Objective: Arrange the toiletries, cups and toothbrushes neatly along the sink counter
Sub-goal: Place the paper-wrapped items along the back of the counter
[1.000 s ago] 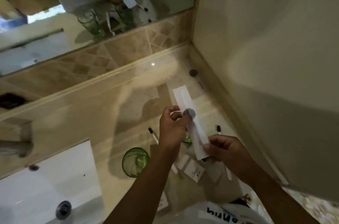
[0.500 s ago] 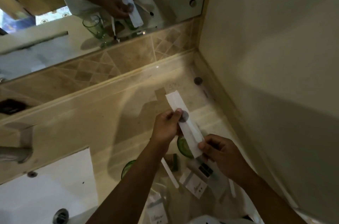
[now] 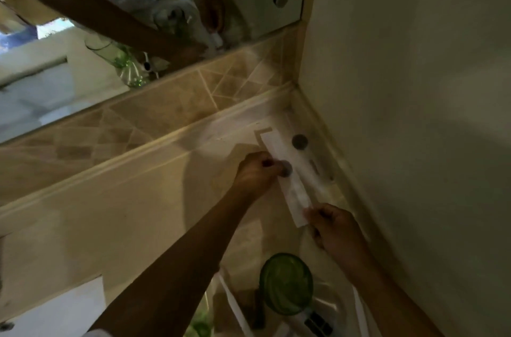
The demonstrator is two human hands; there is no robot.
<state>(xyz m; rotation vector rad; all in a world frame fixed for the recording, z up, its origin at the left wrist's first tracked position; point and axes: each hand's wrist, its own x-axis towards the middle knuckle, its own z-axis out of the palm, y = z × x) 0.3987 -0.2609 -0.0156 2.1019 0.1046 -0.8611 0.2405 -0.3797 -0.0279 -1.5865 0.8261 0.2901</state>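
A long white paper-wrapped packet (image 3: 290,184) with a grey round mark is held over the far right corner of the marble counter (image 3: 110,215). My left hand (image 3: 257,171) pinches its left edge near the middle. My right hand (image 3: 334,226) grips its near end. A green glass cup (image 3: 286,282) stands below my right hand. A second green cup (image 3: 200,327) is mostly hidden under my left forearm. White toothbrush packets (image 3: 235,306) and small sachets (image 3: 318,320) lie around the cup.
A round dark disc (image 3: 300,141) lies on the counter near the corner. The beige wall (image 3: 414,115) closes the right side. A mirror (image 3: 138,18) above the tiled backsplash reflects my arms and cups. The white sink basin (image 3: 55,309) is at the lower left.
Both hands carried the white packet farther toward the back right corner of the counter. The view shifted, so the cups and sachets now sit lower in the frame.
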